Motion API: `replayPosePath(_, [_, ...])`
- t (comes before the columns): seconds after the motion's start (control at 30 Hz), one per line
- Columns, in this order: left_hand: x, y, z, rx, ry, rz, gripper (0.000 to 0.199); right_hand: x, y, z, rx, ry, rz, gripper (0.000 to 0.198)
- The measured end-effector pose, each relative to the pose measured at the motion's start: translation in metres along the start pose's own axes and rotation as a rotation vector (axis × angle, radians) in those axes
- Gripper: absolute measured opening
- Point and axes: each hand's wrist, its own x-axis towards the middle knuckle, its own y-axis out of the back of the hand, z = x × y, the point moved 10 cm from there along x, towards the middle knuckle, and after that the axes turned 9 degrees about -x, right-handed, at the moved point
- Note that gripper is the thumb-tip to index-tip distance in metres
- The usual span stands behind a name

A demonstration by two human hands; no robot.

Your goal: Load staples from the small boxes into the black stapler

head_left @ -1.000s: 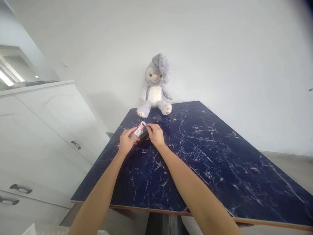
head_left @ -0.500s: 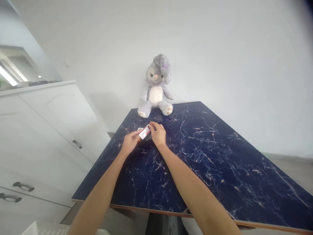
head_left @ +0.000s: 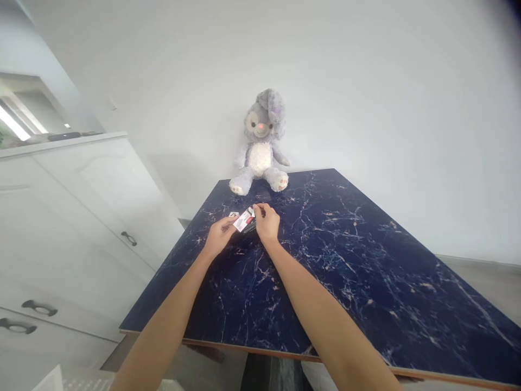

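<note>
A small white-and-red box [head_left: 244, 220] is held just above the blue table, tilted up to the right. My left hand [head_left: 220, 235] pinches its lower left end between thumb and fingers. At the upper right end, my right hand [head_left: 267, 224] has its fingertips closed on the box's edge, where a pale flap seems to stand out. Beneath the box and partly hidden lies something dark [head_left: 251, 227], too small to name. Behind my left fingers is a small white piece with dark print [head_left: 233, 214].
A grey plush rabbit [head_left: 260, 146] sits at the far edge of the dark blue marbled table [head_left: 345, 271], against the white wall. To the left stands a white cabinet [head_left: 81, 217] with dark handles. The table's near edge runs under my forearms.
The box has turned, so more of its white-and-red face shows. My right hand has shifted slightly right, and the orange bit near my left fingers is out of sight.
</note>
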Motion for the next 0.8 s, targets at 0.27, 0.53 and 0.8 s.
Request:
replayPosePath(0.27, [-0.002,-0.001,0.002,0.105,-0.014,-0.011,0.037,0.002,0.004,0.005,0.093,-0.005,0.049,0.039])
replayPosePath(0.53, [-0.002,-0.002,0.002,0.136,-0.055,0.022,0.034,0.001,0.008,-0.008,0.151,0.097,0.083,0.033])
replayPosePath(0.8, [-0.001,0.008,-0.001,-0.082,0.004,0.176,0.031,0.000,-0.001,-0.007,0.143,0.073,0.021,0.027])
